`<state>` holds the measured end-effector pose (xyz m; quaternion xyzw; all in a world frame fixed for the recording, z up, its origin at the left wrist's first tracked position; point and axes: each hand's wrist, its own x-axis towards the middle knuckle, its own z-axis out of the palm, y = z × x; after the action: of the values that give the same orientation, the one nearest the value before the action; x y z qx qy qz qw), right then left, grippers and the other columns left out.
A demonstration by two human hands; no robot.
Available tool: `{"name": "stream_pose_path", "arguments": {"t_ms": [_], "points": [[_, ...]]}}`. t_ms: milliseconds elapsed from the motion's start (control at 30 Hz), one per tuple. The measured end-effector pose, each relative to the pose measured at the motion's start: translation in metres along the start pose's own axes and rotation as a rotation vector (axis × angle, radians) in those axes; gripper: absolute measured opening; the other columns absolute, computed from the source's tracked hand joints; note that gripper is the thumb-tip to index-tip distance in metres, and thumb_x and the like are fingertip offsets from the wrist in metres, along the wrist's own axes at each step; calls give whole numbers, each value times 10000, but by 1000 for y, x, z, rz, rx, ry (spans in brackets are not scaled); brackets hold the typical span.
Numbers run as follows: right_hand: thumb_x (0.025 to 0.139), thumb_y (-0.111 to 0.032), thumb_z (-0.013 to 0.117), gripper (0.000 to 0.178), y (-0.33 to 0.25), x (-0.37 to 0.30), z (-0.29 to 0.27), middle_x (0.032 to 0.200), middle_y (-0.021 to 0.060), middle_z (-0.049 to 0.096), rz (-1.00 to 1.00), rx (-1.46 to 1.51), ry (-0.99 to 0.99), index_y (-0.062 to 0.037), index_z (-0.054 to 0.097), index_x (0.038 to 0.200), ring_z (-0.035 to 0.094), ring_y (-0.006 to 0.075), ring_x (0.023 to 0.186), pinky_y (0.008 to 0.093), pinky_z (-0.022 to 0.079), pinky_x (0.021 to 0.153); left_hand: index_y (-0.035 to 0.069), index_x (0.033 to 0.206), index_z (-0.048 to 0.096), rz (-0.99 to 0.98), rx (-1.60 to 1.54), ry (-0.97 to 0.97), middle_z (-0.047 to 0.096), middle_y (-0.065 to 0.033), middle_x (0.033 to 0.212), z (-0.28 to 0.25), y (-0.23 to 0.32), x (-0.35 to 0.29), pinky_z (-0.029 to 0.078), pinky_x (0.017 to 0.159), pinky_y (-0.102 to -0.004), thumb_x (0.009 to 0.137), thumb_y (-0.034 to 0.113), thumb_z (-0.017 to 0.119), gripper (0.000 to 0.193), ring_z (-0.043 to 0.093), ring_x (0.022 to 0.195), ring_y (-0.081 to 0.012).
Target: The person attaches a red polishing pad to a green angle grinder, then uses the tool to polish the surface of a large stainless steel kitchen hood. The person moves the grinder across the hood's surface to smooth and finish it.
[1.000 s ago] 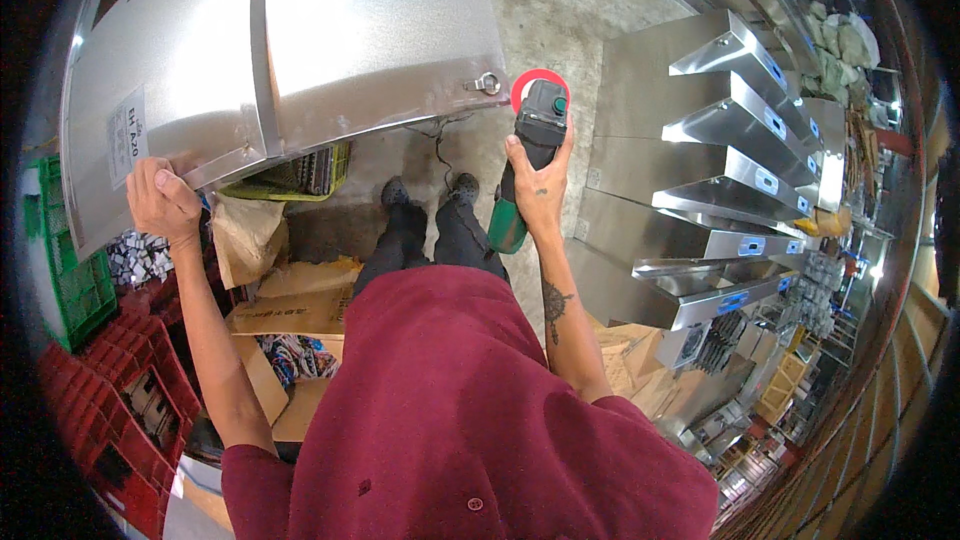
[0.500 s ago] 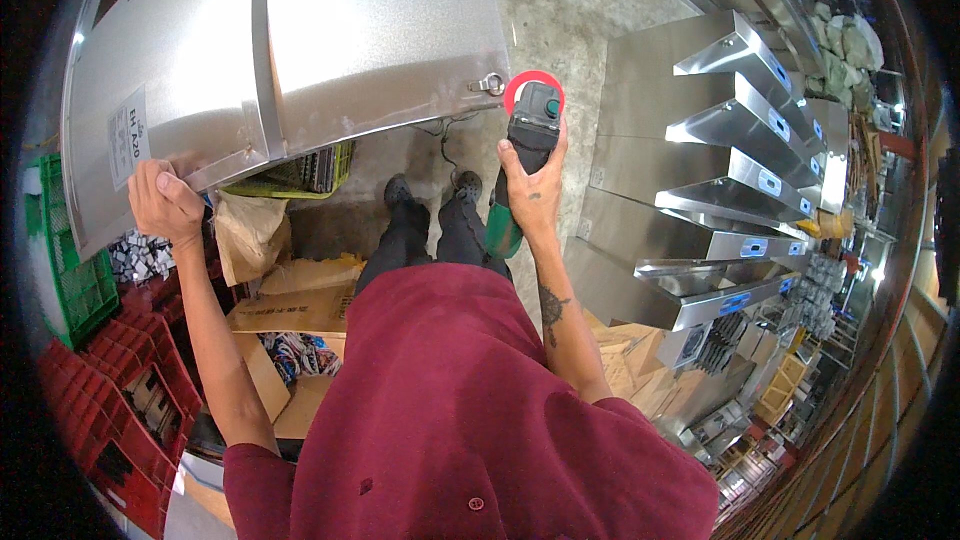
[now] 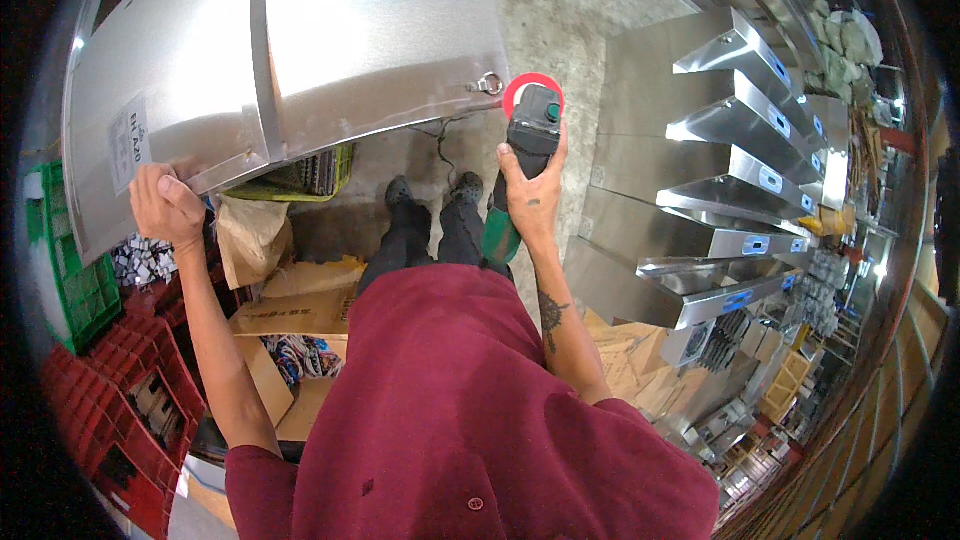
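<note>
A large brushed stainless-steel hood body (image 3: 370,30) fills the upper left, with a label near its left end and a small metal ring fitting (image 3: 488,84) at its right end. My left hand (image 3: 167,205) is closed on the hood's near edge, beside the label. In my right hand (image 3: 532,195) is a green and black angle grinder (image 3: 536,130) with a red-rimmed disc (image 3: 520,88). The disc is right beside the hood's right end; I cannot tell whether it touches.
On the right stands a row of steel range hoods (image 3: 735,180). Red crates (image 3: 125,410), a green crate (image 3: 85,280) and open cardboard boxes (image 3: 285,315) lie at the lower left. A dark cord (image 3: 443,145) runs over the concrete floor (image 3: 575,0) by my feet.
The grinder's lower body has swung slightly left and down, with its disc almost where it was. My left hand keeps its place on the hood edge.
</note>
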<state>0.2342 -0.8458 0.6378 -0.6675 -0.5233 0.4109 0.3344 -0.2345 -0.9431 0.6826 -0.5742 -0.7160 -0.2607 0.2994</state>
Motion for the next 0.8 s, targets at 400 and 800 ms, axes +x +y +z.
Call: {"name": "stream_pose_path", "arguments": {"t_ms": [400, 800], "points": [[984, -359, 804, 1021, -10, 2, -2, 1364, 289, 683, 0, -44, -32, -122, 167, 1745, 698, 386, 1245, 469, 517, 1089, 83, 737, 535, -16, 21, -11, 548, -134, 733, -2, 4, 1, 439, 636, -476, 1074, 283, 342, 437, 533, 677, -360], [974, -337, 814, 1027, -15, -11, 5, 1330, 278, 696, -16, -52, -16, -99, 176, 1742, 718, 363, 1181, 459, 538, 1058, 66, 754, 545, -6, 25, -20, 549, -144, 755, 1, -2, -2, 452, 666, -473, 1075, 272, 341, 432, 559, 708, -366]]}}
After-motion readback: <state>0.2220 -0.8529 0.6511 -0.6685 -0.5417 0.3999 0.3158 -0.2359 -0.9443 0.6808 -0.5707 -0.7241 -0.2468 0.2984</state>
